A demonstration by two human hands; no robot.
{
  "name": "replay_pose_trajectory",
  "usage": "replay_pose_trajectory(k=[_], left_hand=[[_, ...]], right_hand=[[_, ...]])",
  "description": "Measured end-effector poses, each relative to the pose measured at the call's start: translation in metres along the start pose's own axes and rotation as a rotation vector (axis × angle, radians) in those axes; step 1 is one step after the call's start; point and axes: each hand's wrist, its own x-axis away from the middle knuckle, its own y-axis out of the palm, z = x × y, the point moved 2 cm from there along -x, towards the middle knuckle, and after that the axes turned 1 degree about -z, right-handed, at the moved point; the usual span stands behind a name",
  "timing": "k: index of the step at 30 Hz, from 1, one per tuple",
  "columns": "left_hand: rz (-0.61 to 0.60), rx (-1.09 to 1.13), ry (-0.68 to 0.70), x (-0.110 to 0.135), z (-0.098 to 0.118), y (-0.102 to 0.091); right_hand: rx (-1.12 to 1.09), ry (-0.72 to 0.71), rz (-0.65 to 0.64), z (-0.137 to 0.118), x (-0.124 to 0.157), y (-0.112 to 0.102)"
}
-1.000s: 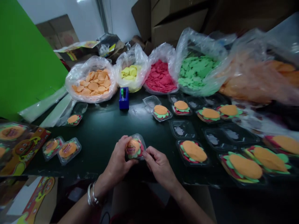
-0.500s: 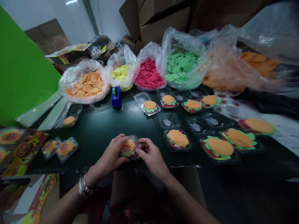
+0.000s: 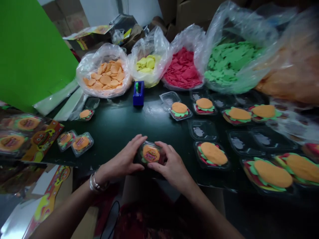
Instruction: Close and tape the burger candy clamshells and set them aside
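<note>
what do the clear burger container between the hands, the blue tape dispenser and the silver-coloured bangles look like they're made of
The clear, boxy burger container: probably thin plastic, glossy; its contents show through and its edges catch light. The blue, blocky tape dispenser: likely hard plastic, fairly smooth, evenly coloured. The silver-coloured, round bangles: perhaps polished metal, given their bright highlights.

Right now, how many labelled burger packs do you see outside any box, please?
3: one pack between left hand and right hand, two packs beside the display box; more may be hidden.
</note>
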Motion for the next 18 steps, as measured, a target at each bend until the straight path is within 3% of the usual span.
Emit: replay_pose_trajectory(k=[3,7,9,13,15,18], left_hand=[[0.125,0.271,-0.307,0.008,-0.014,-0.003],[-0.067,0.660,-0.531,0.011,-0.016,0.014],[-0.073,0.788,-0.563,0.010,-0.012,0.020],[0.059,0.844,-0.550,0.008,-0.005,0.030],[0.162,0.877,-0.516,0.008,-0.001,0.038],[0.383,1.114,-0.431,0.009,0.006,0.052]], right_hand=[[0.011,0.015,-0.009,0.002,-0.003,-0.001],[-0.004,0.015,-0.003,0.006,-0.004,0.001],[-0.015,0.012,0.012,0.009,-0.001,0.003],[-0.031,-0.041,0.099,0.011,0.007,0.007],[-0.063,-0.079,0.177,0.012,0.012,0.007],[-0.113,-0.129,0.260,0.010,0.018,0.004]])
